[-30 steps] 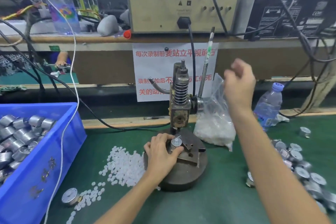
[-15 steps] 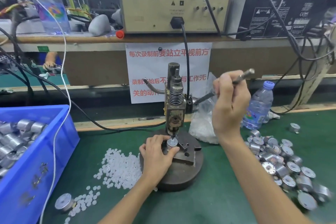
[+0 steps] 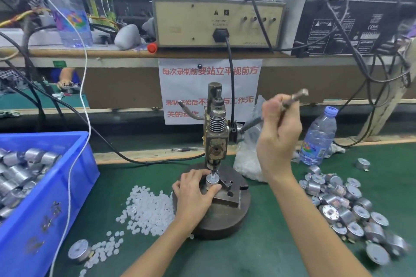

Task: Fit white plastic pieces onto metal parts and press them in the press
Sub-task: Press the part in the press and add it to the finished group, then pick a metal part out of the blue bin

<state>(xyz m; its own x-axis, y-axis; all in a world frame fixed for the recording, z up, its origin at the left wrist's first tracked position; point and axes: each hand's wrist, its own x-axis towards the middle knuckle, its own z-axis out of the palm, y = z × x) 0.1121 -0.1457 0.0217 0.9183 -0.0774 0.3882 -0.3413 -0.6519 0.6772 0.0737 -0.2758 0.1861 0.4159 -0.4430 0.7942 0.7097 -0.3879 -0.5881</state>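
A small hand press [image 3: 215, 137] stands on a round dark base [image 3: 225, 220] at the table's middle. My left hand [image 3: 194, 191] pinches a round metal part [image 3: 212, 180] on the fixture block, right under the ram tip. My right hand [image 3: 278, 137] grips the press lever [image 3: 295, 96], which is pulled down to the right. Loose white plastic pieces [image 3: 148, 209] lie in a heap left of the base. The white piece on the held part is too small to make out.
A blue bin [image 3: 51, 198] of metal parts stands at left. A pile of metal parts [image 3: 342, 204] lies at right, with a water bottle [image 3: 318, 137] behind it. A clear bag of white pieces [image 3: 247, 164] sits behind the press. One metal part [image 3: 78, 252] lies front left.
My right hand reached up, took the lever and pulled it down to the right; the ram came down onto the part. My left hand kept holding the part.
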